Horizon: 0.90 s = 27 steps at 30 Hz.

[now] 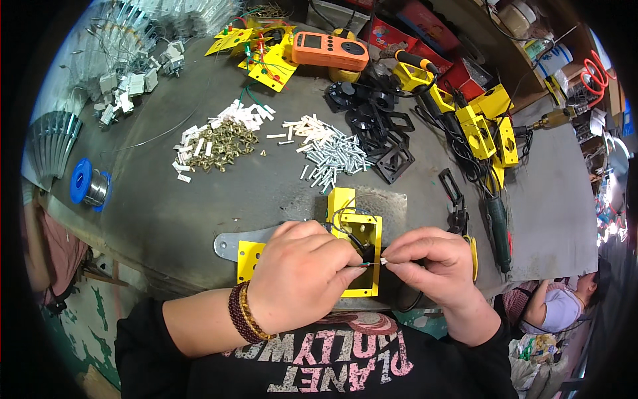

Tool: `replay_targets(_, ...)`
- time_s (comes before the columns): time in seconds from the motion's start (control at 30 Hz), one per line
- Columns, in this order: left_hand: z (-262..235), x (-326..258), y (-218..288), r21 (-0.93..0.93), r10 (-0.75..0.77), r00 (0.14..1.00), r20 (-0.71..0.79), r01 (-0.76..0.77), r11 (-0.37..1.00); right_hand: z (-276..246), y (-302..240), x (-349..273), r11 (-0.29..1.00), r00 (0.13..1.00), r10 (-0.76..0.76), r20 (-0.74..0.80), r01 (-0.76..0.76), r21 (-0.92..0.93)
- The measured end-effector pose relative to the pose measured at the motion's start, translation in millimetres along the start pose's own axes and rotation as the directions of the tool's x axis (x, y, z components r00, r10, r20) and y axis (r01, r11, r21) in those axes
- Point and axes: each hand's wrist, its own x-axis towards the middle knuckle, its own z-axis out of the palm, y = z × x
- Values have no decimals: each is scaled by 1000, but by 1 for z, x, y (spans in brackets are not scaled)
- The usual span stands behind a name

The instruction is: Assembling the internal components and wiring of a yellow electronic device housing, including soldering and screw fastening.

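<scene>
At the near edge of the table, a yellow metal box (376, 256) stands with its open side up and black cable inside. Above it, my left hand (299, 259) pinches a thin wire (365, 265) with green insulation. Facing it from the right, my right hand (432, 263) holds a tiny white piece (383, 261) between thumb and fingertips, close to the wire's end. Whether wire and piece touch, I cannot tell. A yellow plate with holes (248, 261) and a grey metal strip (229, 246) lie partly under my left hand.
Beyond my hands lie piles of brass-coloured parts (222, 147) and silver screws (335, 159), with black plastic frames (395, 159) alongside. An orange meter (330, 51) stands at the back. At left is a blue solder spool (81, 184); at right, yellow brackets (477, 133) and a green-handled tool (498, 229).
</scene>
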Motion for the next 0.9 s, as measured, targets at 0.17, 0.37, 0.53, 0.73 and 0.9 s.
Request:
replay_targets(0.17, 1, -1, 1, 1, 5, 1000, -16, -5, 1000, 8, 2, -3, 1000, 999, 10, -36, -9, 18)
replay_targets(0.37, 2, -2, 1, 14, 30, 998, -51, -30, 999, 19, -3, 3, 997, 997, -56, -50, 53, -52)
replay_targets(0.53, 0, -3, 2, 0, 35, 998, -51, -35, 999, 16, -7, 12, 990, 993, -85, 81, 94, -108)
replay_targets(0.73, 0, -5, 0, -93, -18, 999, -48, 14, 996, 17, -8, 15, 944, 984, -167, 65, 178, -278)
replay_targets(0.9, 3, -5, 1, 28, 79, 997, -8, -78, 997, 15, -8, 7, 922, 984, -163, 68, 176, -346)
